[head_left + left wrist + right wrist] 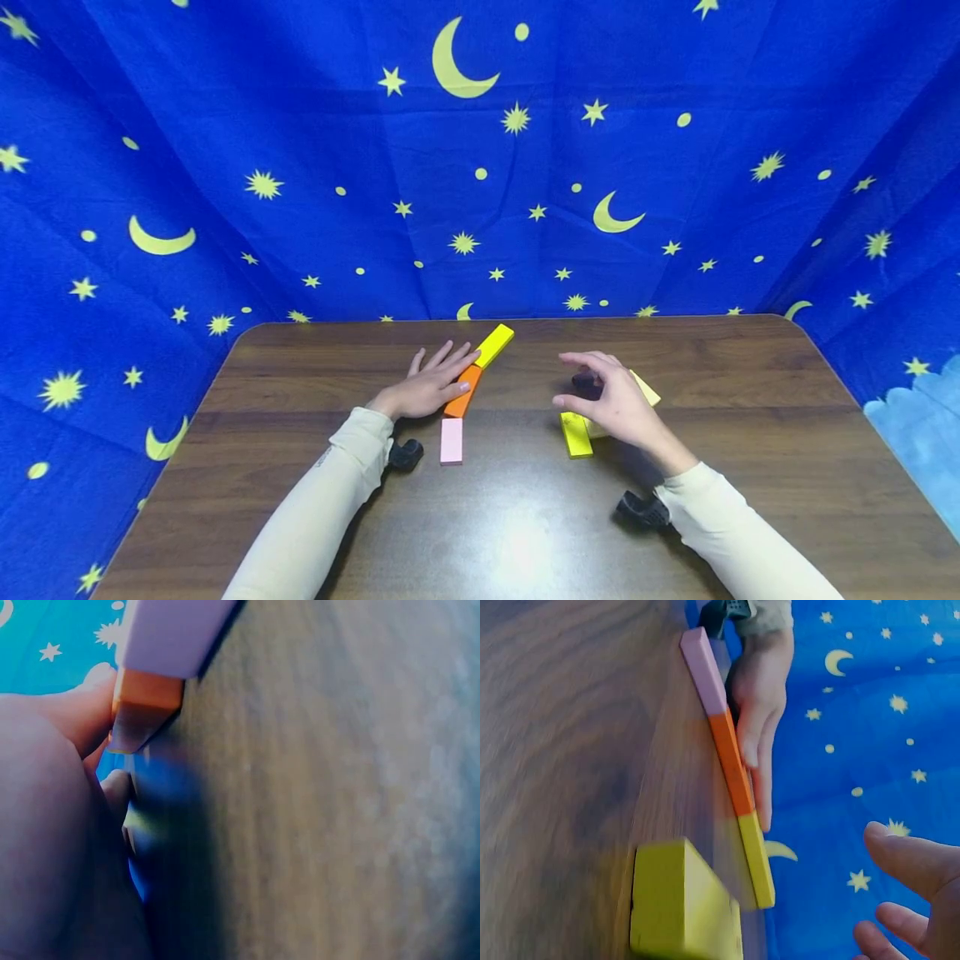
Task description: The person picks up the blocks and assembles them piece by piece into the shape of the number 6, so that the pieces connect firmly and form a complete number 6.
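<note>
A pink block [452, 442], an orange block [459, 403] and a yellow block [496, 345] lie end to end in a bent row on the table. My left hand [426, 390] lies palm down along the row's left side. Its fingers are straight; the thumb touches the orange block, and fingertips reach the yellow one. To the right, my right hand [617, 400] hovers with thumb and fingers spread apart, holding nothing. Beneath it are a bright yellow block [576, 437] and a pale yellow block [647, 388], the latter partly hidden by the hand.
The brown wooden table [517, 500] has rounded far corners and a bright glare near its front. Behind it hangs a blue cloth [360, 150] with yellow stars and moons. Black wrist devices [642, 510] sit under both sleeves, close to the tabletop.
</note>
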Demonstrator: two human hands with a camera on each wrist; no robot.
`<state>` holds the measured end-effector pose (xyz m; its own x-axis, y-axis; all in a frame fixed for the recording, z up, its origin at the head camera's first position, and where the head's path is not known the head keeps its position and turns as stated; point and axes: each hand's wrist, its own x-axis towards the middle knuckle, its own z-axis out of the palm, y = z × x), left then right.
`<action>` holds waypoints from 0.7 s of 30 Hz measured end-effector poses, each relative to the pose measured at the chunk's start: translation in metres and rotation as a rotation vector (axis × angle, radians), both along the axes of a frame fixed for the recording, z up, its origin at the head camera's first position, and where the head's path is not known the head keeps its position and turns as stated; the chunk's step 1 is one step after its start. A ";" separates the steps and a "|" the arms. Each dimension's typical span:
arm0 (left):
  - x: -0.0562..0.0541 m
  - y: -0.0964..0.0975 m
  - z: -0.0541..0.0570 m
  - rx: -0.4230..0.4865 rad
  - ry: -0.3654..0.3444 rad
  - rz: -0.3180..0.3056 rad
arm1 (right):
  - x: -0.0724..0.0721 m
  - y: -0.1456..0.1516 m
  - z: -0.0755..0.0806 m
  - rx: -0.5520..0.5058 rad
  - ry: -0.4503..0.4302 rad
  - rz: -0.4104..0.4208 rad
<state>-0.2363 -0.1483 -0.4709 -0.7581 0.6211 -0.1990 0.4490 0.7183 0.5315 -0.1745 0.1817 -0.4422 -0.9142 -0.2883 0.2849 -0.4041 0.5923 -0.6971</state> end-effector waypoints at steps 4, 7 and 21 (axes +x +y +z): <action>0.000 0.000 0.001 0.007 0.001 0.000 | -0.002 0.012 -0.001 0.002 -0.015 -0.028; 0.001 -0.001 0.001 0.009 0.002 0.001 | -0.004 0.020 -0.003 0.001 -0.025 -0.041; 0.002 -0.001 0.002 0.012 0.002 0.001 | -0.010 0.044 -0.012 0.092 -0.053 -0.068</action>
